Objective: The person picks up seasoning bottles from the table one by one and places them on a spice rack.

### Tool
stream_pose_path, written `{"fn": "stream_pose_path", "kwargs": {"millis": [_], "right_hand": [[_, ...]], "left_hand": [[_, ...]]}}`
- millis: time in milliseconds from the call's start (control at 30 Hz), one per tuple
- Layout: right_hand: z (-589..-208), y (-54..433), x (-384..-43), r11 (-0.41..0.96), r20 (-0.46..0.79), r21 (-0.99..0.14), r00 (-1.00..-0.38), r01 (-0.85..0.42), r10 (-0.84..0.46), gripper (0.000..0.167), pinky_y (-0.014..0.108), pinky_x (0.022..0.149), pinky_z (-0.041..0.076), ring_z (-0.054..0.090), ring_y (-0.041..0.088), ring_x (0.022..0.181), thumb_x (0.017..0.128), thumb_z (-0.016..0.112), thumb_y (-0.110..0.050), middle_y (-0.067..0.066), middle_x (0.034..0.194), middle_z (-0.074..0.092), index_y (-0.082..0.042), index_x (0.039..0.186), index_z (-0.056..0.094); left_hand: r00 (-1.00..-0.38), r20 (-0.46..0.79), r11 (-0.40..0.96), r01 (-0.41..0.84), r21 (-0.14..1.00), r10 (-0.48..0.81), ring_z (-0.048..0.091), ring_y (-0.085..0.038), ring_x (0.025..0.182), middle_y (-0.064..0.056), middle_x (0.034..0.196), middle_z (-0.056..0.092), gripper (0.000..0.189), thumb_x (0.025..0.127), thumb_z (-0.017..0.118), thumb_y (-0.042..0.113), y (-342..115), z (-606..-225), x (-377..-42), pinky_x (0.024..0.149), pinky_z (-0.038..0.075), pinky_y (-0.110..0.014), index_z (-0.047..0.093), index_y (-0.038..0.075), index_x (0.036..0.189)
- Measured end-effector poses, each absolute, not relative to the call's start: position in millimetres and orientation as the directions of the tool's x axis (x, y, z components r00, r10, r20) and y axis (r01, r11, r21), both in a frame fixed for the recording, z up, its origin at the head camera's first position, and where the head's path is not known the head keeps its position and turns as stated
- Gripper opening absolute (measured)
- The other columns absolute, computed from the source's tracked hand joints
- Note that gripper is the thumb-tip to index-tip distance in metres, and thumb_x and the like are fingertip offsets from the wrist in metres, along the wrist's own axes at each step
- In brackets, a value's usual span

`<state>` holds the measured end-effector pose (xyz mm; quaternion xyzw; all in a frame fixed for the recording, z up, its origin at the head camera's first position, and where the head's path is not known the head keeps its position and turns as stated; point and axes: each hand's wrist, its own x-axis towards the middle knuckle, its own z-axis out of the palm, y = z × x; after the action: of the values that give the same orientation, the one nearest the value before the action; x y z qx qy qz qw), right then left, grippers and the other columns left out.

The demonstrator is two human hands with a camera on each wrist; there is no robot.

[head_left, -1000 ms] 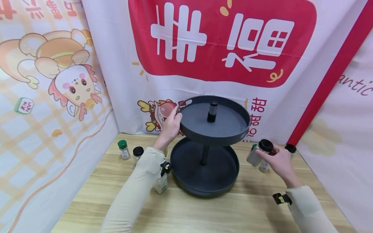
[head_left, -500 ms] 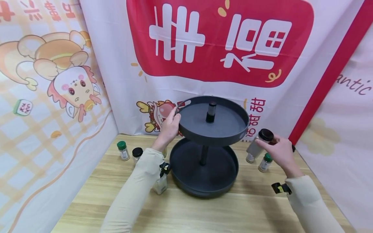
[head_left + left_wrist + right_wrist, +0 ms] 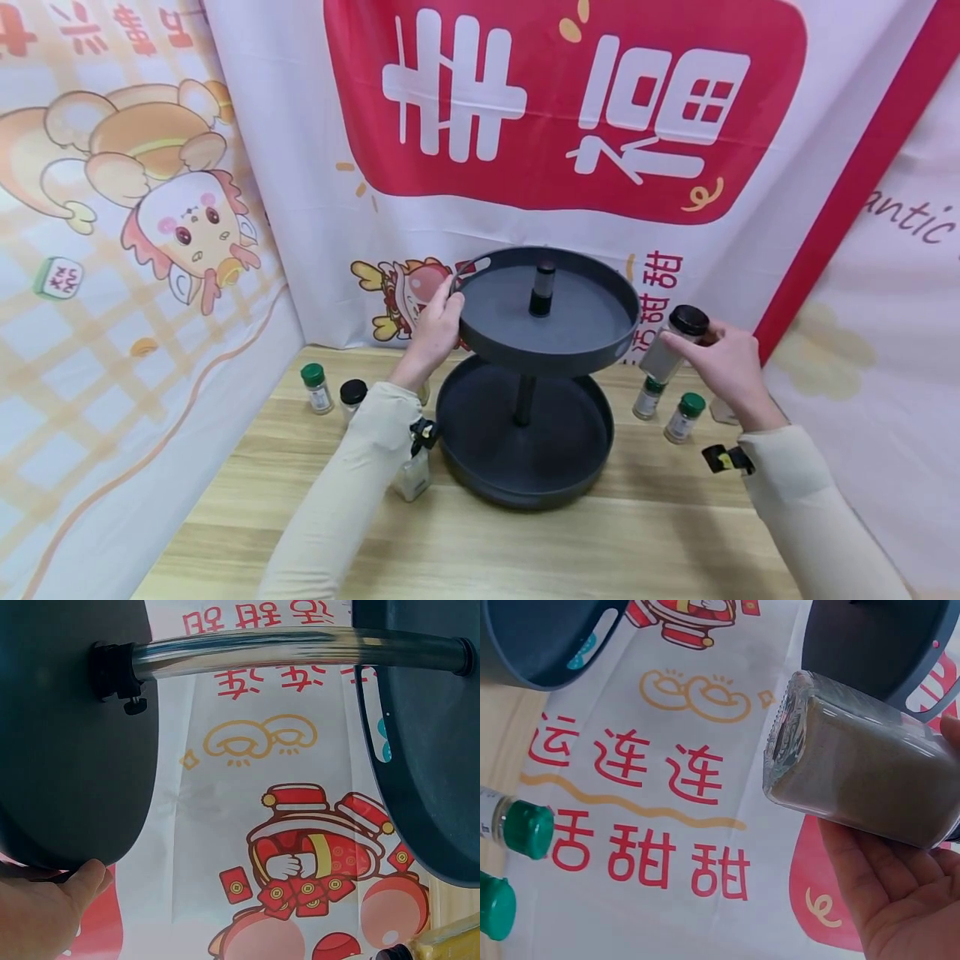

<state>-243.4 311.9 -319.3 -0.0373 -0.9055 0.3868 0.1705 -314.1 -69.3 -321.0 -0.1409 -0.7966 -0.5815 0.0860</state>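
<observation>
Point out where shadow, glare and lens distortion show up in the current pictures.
Head view: a soft shadow on the table beside the right sleeve, and print on the leftmost jar too small to read; left wrist view: bright streaks along the metal pole, which looks bowed, probably from the lens; right wrist view: pale glints on the glass jar.

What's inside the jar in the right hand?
The jar holds something greyish-brown, probably powder, visible through its clear sides. The right hand covers part of it, and the black cap hides the inside from above.
</observation>
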Motion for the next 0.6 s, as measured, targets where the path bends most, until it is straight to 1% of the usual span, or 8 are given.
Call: {"fn": "stream_pose_path", "kwargs": {"millis": [133,267,400,600], "right_hand": [[-314,312,-246,0.692,0.279,-0.719,-0.938,-0.062,0.205,0.068,0.039,0.072,0.04,0.051,0.03,0.095,0.08,0.063,-0.06,0.022,0.107,0.064,0.001,0.11,0.063],[-309,311,-249,0.7,0.295,-0.711,-0.931,-0.063,0.217,0.069,0.04,0.073,0.041,0.051,0.03,0.093,0.079,0.063,-0.062,0.022,0.106,0.064,0.001,0.107,0.063],[-304,311,-253,0.705,0.322,-0.705,-0.921,-0.078,0.221,0.069,0.042,0.074,0.042,0.051,0.031,0.094,0.08,0.063,-0.061,0.024,0.107,0.063,0.002,0.107,0.062],[-295,311,-257,0.677,0.32,-0.732,-0.916,-0.077,0.241,0.072,0.045,0.079,0.04,0.049,0.031,0.098,0.08,0.063,-0.061,0.024,0.111,0.062,0.002,0.114,0.061]], "left_hand": [[-0.947,0.305,0.318,0.323,0.892,0.106,0.025,-0.024,0.138,-0.012,0.151,0.029,0.055,0.101,0.032,0.036,-69,-320,-314,0.112,0.018,-0.04,0.024,0.015,0.151],[-0.948,0.296,0.316,0.317,0.894,0.114,0.024,-0.025,0.138,-0.012,0.152,0.028,0.054,0.102,0.032,0.034,-69,-321,-314,0.112,0.017,-0.04,0.023,0.016,0.151],[-0.945,0.306,0.31,0.326,0.893,0.113,0.024,-0.026,0.138,-0.013,0.151,0.028,0.054,0.102,0.032,0.033,-69,-321,-314,0.112,0.017,-0.041,0.023,0.013,0.151],[-0.945,0.307,0.304,0.328,0.894,0.116,0.023,-0.025,0.139,-0.012,0.152,0.026,0.055,0.102,0.031,0.034,-69,-321,-314,0.112,0.017,-0.041,0.022,0.013,0.151]]}}
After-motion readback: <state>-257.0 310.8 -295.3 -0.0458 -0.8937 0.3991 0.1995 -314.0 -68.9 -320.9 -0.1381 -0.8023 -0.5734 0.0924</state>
